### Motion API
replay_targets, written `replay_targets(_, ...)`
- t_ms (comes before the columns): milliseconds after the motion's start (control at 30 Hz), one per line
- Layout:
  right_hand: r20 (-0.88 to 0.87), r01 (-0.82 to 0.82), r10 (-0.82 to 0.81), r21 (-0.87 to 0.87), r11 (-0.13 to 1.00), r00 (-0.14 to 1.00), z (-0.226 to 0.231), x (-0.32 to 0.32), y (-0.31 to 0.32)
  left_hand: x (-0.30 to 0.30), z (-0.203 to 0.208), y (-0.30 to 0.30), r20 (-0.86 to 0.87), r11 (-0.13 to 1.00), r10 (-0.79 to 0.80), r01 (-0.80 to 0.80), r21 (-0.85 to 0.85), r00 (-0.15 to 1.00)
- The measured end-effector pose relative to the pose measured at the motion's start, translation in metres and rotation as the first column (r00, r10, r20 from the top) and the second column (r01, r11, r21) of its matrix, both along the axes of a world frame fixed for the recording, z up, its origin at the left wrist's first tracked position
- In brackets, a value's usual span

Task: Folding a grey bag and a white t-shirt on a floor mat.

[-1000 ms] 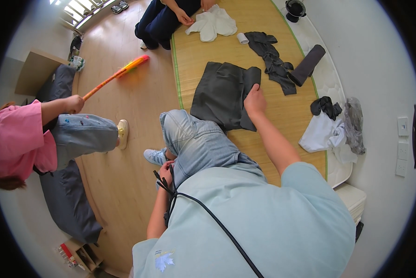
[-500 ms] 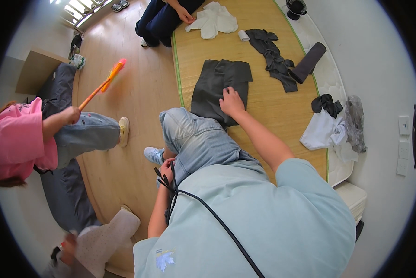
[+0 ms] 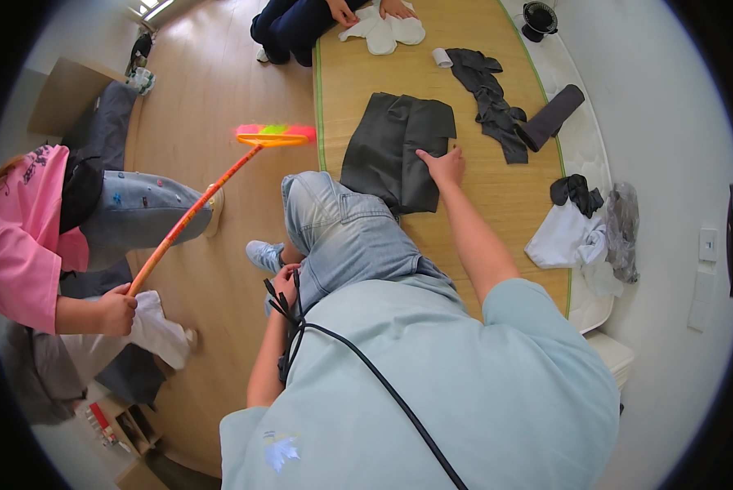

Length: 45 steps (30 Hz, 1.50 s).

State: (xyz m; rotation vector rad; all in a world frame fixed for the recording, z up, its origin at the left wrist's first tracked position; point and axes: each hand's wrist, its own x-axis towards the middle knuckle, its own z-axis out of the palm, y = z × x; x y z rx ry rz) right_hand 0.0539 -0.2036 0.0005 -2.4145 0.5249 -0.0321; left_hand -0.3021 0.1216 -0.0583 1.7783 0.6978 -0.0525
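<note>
A folded dark grey garment (image 3: 391, 147) lies on the woven mat in front of my knees. At its right edge is my right hand (image 3: 446, 167), thumb out over the cloth and fingers spread away from the thumb. I see no cloth gripped in it. Beside my bent knee rests my left hand (image 3: 286, 282), near the loose ends of black cords (image 3: 283, 302). The cords and my shorts partly hide its fingers, so whether they are closed does not show.
Farther along the mat (image 3: 366, 61), a person handles white cloth (image 3: 385, 34). Crumpled dark clothing (image 3: 489, 98), a dark roll (image 3: 550, 118) and white cloth (image 3: 558, 233) lie rightward. On the left, someone in pink holds an orange broom (image 3: 195, 216) near the mat's edge.
My right hand has shifted from atop the garment to its right edge, thumb and fingers spreading. The broom has swung toward the mat. The far person's second hand now shows at the white cloth.
</note>
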Motion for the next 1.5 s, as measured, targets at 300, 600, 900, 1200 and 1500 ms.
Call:
replay_targets(300,-0.264,-0.018,0.143,0.424,0.906,0.954,-0.036,0.022,-0.029,-0.005,-0.013,0.001,-0.008,1.0,-0.001,0.001,-0.003,1.0)
replay_targets(600,-0.21,0.002,-0.011,-0.04,0.999,0.978,-0.002,0.017,-0.106,-0.005,-0.015,0.003,-0.017,1.0,-0.017,0.017,0.018,1.0)
replay_targets(900,-0.255,0.007,-0.045,-0.148,0.989,0.966,0.014,0.009,-0.084,-0.003,-0.017,0.001,0.007,1.0,-0.004,0.004,0.02,1.0)
replay_targets(1200,-0.218,-0.087,0.025,-0.281,0.956,0.976,0.037,0.008,-0.062,0.005,-0.002,-0.001,-0.03,1.0,0.004,-0.004,0.003,1.0)
replay_targets(1500,-0.048,-0.205,0.219,-0.593,0.779,0.974,0.009,0.002,-0.032,-0.002,-0.007,-0.001,0.002,0.999,-0.004,0.004,0.039,1.0)
